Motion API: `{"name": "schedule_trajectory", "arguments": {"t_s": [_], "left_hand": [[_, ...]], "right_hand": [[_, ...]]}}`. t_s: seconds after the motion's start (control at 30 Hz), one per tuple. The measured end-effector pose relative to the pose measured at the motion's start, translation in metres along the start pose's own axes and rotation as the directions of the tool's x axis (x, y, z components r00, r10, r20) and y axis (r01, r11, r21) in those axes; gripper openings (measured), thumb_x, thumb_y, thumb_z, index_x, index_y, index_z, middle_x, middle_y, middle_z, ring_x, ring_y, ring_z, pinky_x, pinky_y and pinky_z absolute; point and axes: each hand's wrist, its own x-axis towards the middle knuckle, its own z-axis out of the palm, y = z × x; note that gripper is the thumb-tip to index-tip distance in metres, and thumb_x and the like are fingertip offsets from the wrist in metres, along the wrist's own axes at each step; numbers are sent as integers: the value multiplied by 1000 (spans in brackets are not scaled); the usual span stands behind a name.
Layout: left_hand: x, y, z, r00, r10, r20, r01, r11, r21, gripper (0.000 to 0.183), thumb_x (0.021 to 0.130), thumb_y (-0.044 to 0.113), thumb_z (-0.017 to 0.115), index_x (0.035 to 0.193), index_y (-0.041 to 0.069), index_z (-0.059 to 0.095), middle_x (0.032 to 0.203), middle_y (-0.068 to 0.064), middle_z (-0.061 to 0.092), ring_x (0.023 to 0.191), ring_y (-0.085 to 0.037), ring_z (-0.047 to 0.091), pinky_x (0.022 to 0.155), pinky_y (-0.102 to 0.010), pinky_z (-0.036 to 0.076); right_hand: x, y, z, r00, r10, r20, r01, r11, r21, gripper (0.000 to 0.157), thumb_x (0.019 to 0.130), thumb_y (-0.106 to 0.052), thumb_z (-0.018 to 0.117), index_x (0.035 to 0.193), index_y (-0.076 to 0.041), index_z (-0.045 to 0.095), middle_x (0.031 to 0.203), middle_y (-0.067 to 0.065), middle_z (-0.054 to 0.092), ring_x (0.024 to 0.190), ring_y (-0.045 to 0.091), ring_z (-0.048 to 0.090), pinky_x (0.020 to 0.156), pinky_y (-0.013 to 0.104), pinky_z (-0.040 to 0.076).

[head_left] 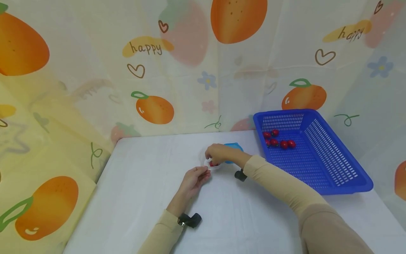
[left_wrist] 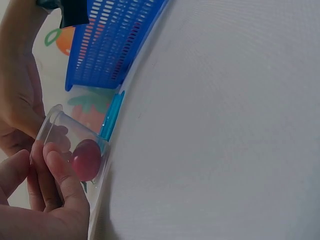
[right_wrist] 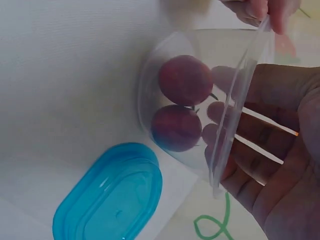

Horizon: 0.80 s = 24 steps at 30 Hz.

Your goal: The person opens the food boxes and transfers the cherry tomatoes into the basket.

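A clear plastic container point(right_wrist: 146, 95) stands on the white table with two cherry tomatoes point(right_wrist: 185, 80) visible inside, low near its base. My left hand point(head_left: 192, 180) pinches the container's near rim between thumb and fingers. Over the opening, my right hand point(head_left: 219, 152) reaches in from above. Its fingers point(right_wrist: 250, 130) extend past the rim, loosely bent, with the tips right beside the tomatoes. A blue oval lid point(right_wrist: 117, 195) lies on the table by the container, partly hidden behind the right wrist in the head view.
At the right stands a large blue perforated basket point(head_left: 320, 165). Several more cherry tomatoes point(head_left: 283, 144) lie in its far left corner. A fruit-patterned cloth point(head_left: 190, 98) hangs right behind the white table point(head_left: 142, 176).
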Motion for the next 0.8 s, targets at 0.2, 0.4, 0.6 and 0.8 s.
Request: {"name": "schedule_trajectory", "arguments": {"t_s": [0.2,0.4,0.6,0.8], "left_hand": [[0,0,0,1000,3,-2,-3,1000,3,12,95,7,59,104,-1,61,86,-3,69,83,-11,68,76,-21,58],[-2,1,1,1000,-2,-2,2,1000,5,10,95,9,59,102,1,61,86,-2,69,83,-11,68,76,-21,58],[-3,1,-3,997,32,65,-32,999,2,11,94,12,63,99,3,63,88,-2,70,84,-10,68,76,-19,57],[-3,0,-1,998,24,55,-23,1000,-13,6,94,11,62,96,5,62,86,-1,69,83,-10,68,76,-19,57]], "right_hand": [[0,-1,3,1000,10,-11,-10,999,-31,25,88,-9,70,113,-8,70,108,6,68,100,20,60,94,32,52],[4,-2,6,1000,10,-18,-11,1000,-20,22,89,-10,69,110,-8,70,106,6,69,98,19,61,93,32,53],[9,-3,9,998,-26,-65,23,999,-42,21,89,-14,70,109,-8,71,107,5,69,101,20,61,95,33,52],[12,-7,11,996,-20,-83,16,999,-43,19,88,-14,71,105,-7,71,106,6,70,101,22,62,95,34,51]]}}
